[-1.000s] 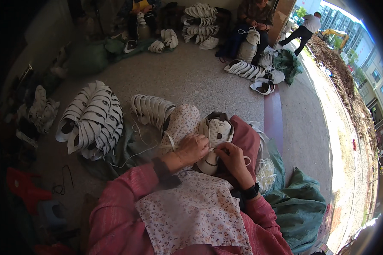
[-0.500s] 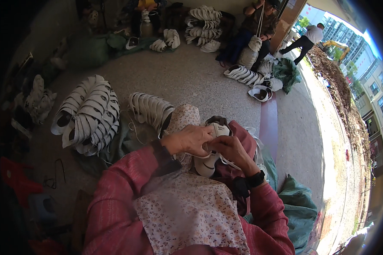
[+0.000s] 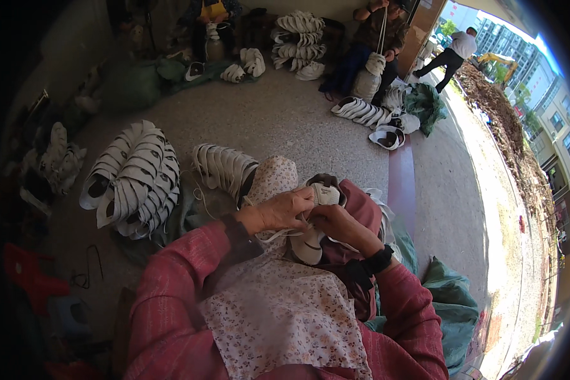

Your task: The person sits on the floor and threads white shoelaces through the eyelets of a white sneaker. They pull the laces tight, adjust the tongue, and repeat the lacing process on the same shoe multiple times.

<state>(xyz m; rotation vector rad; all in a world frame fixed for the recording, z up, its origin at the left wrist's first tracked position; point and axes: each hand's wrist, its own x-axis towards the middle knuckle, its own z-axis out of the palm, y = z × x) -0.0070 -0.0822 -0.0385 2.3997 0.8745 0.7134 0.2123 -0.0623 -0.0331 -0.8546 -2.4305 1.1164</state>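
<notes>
Shoe sits between the person's knees, over a pale rounded form, its dark-lined opening facing away from the body. The left hand reaches across with its back upward, fingers bent and pinched together on a lace at the front of the shoe. Opposite it, the right hand has its fingers curled inward on the lacing, tips close to the left ones; their exact grip is partly hidden. A loose run of lace hangs left of the form.

Room at the sides is tight: the shoe's right edge lies against red-brown trousers, and flowered cloth covers the left knee close by. Past the knees, speckled floor opens toward the co-workers. A row of shoes lies just beyond the left knee, a larger pile farther left, and a green sack bulges on the right.

The form looks smooth, the shoe whitish and soft-edged; the piled ones nest in curved, overlapping layers. The sack is creased, the apron thin and flower-printed
</notes>
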